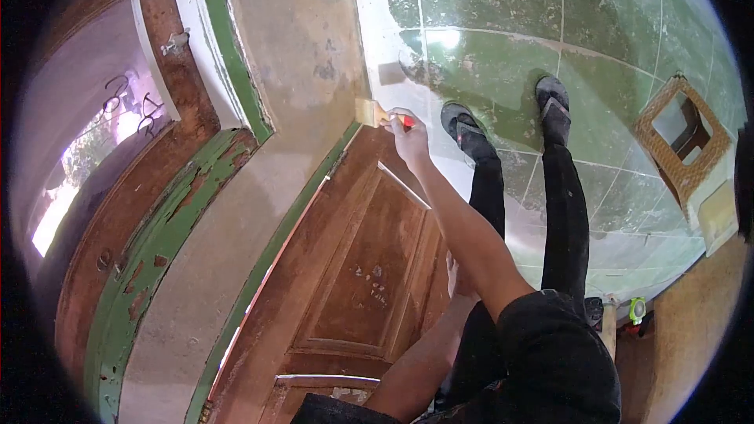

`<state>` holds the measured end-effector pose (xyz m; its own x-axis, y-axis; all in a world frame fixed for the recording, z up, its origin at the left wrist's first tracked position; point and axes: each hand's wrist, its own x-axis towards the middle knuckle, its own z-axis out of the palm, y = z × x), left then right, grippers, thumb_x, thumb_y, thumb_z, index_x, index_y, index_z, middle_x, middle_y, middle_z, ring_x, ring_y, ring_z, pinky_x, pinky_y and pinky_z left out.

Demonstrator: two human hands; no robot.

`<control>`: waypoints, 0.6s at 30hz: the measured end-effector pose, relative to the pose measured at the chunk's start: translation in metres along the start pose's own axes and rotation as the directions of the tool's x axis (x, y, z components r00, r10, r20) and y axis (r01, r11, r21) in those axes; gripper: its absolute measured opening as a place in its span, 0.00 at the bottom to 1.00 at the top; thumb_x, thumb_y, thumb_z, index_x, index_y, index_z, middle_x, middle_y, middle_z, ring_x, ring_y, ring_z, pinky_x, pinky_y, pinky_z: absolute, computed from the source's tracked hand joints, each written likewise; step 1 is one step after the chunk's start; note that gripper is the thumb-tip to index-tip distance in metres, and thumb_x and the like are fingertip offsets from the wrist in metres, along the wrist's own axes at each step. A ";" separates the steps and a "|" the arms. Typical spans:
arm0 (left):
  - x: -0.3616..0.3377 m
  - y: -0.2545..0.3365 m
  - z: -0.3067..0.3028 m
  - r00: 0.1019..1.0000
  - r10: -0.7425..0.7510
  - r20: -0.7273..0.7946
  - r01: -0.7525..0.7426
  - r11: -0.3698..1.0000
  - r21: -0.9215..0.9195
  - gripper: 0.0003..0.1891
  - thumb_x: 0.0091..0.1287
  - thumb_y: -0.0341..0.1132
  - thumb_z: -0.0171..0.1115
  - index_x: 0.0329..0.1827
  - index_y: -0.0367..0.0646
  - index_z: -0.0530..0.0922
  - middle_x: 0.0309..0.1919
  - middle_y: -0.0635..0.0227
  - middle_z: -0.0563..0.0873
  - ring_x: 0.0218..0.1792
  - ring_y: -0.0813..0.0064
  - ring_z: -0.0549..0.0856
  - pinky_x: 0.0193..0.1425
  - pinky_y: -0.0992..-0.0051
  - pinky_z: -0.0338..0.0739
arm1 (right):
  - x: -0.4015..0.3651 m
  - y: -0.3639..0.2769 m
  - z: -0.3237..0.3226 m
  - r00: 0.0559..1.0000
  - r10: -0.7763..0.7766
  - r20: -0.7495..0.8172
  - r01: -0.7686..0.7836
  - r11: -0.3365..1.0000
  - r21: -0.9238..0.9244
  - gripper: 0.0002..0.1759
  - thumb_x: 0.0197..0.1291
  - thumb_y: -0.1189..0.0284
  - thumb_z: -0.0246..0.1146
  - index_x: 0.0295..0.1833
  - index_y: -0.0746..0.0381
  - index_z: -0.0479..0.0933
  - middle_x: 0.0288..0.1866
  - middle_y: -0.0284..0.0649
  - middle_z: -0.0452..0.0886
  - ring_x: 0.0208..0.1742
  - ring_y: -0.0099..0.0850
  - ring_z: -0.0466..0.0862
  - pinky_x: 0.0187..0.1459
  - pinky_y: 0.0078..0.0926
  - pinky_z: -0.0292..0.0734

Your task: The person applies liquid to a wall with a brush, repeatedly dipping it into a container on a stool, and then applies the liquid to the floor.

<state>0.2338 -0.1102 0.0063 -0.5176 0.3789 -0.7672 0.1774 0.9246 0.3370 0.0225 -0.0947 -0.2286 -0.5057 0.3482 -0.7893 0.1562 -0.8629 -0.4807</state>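
My right hand [411, 145] is closed on the handle of a paintbrush [379, 115] with a red end. The brush's pale, wide bristles touch the bottom corner of the beige wall [306, 55], right where it meets the floor and the green door frame [302, 204]. My left hand [455, 276] is lower down by the brown panelled wooden door [353, 275], partly hidden behind my right forearm. Its visible fingers look stretched out, and no object shows in them.
My sandalled feet [463, 129] stand on green floor tiles [495, 71] smeared with white. A wooden-framed stool-like object [675, 102] stands at the right. On the left is a window frame with peeling green paint [161, 255]. A green-and-white round item [637, 312] sits at lower right.
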 end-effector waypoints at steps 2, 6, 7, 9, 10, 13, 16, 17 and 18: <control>0.004 0.001 0.001 1.000 0.008 0.004 -0.008 1.000 0.002 0.07 0.65 0.34 0.59 0.43 0.46 0.81 0.74 0.53 0.66 0.74 0.45 0.63 0.75 0.45 0.56 | -0.015 -0.030 0.006 0.994 0.052 0.100 -0.061 0.993 0.096 0.10 0.71 0.75 0.57 0.52 0.67 0.78 0.49 0.46 0.84 0.46 0.34 0.87 0.53 0.27 0.85; 0.006 0.001 0.003 1.000 0.001 0.004 -0.001 1.000 0.007 0.07 0.65 0.34 0.59 0.43 0.46 0.81 0.74 0.53 0.66 0.74 0.45 0.63 0.75 0.45 0.55 | -0.047 -0.057 0.027 0.834 0.258 0.487 -0.374 0.914 0.157 0.11 0.71 0.73 0.58 0.52 0.67 0.78 0.52 0.49 0.82 0.46 0.36 0.87 0.55 0.28 0.85; 0.005 0.000 0.002 1.000 -0.005 0.002 0.005 1.000 0.012 0.07 0.65 0.34 0.59 0.43 0.46 0.81 0.74 0.53 0.66 0.74 0.44 0.63 0.75 0.45 0.55 | -0.047 -0.038 0.028 0.863 0.191 0.468 -0.315 0.927 0.202 0.11 0.71 0.73 0.58 0.54 0.66 0.78 0.51 0.49 0.83 0.46 0.36 0.88 0.54 0.28 0.85; 0.002 0.001 0.000 1.000 -0.018 -0.002 0.018 1.000 0.016 0.07 0.65 0.34 0.59 0.44 0.46 0.81 0.74 0.53 0.66 0.74 0.44 0.63 0.75 0.44 0.55 | -0.030 0.012 0.017 0.923 0.162 0.350 -0.189 0.981 0.045 0.12 0.71 0.72 0.59 0.54 0.67 0.76 0.50 0.47 0.82 0.47 0.37 0.87 0.54 0.28 0.85; 0.003 0.002 0.000 1.000 -0.019 -0.005 0.019 1.000 0.017 0.07 0.65 0.34 0.59 0.44 0.46 0.81 0.74 0.53 0.66 0.74 0.44 0.63 0.75 0.44 0.55 | -0.023 0.032 0.012 0.968 0.090 0.233 -0.061 0.990 -0.130 0.13 0.71 0.70 0.59 0.54 0.67 0.75 0.49 0.46 0.82 0.47 0.37 0.87 0.54 0.29 0.85; 0.006 0.000 -0.001 1.000 -0.016 -0.011 0.017 1.000 0.021 0.07 0.65 0.34 0.59 0.44 0.46 0.81 0.74 0.53 0.66 0.74 0.44 0.63 0.75 0.44 0.55 | -0.023 0.029 0.018 0.999 0.043 0.005 -0.043 0.998 0.036 0.10 0.72 0.73 0.56 0.53 0.67 0.76 0.49 0.45 0.82 0.45 0.39 0.88 0.51 0.29 0.85; 0.006 0.001 0.004 1.000 -0.024 -0.013 0.024 1.000 0.005 0.07 0.65 0.34 0.59 0.44 0.46 0.81 0.74 0.52 0.65 0.74 0.43 0.63 0.75 0.44 0.55 | -0.021 0.015 0.033 0.985 0.100 -0.138 -0.073 0.979 0.191 0.11 0.73 0.74 0.54 0.53 0.69 0.76 0.49 0.47 0.82 0.45 0.40 0.88 0.50 0.31 0.86; 0.005 0.002 0.005 1.000 -0.025 -0.014 0.025 1.000 0.000 0.07 0.65 0.34 0.59 0.44 0.46 0.81 0.74 0.52 0.65 0.74 0.43 0.63 0.75 0.44 0.55 | -0.015 0.019 0.038 0.978 0.109 -0.180 -0.073 0.978 0.195 0.12 0.73 0.73 0.54 0.53 0.71 0.75 0.49 0.48 0.82 0.46 0.41 0.88 0.50 0.31 0.86; 0.007 0.002 0.006 1.000 -0.024 -0.017 0.024 1.000 -0.004 0.07 0.65 0.34 0.59 0.44 0.46 0.81 0.74 0.52 0.65 0.74 0.43 0.63 0.75 0.44 0.55 | -0.012 0.017 0.043 0.968 0.116 -0.221 -0.071 0.977 0.199 0.13 0.74 0.73 0.54 0.54 0.73 0.75 0.50 0.50 0.81 0.46 0.41 0.88 0.51 0.32 0.86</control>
<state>0.2360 -0.1057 -0.0015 -0.5356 0.3562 -0.7657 0.1615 0.9332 0.3211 -0.0053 -0.1297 -0.2109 -0.2838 0.3185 -0.9044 0.0202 -0.9410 -0.3378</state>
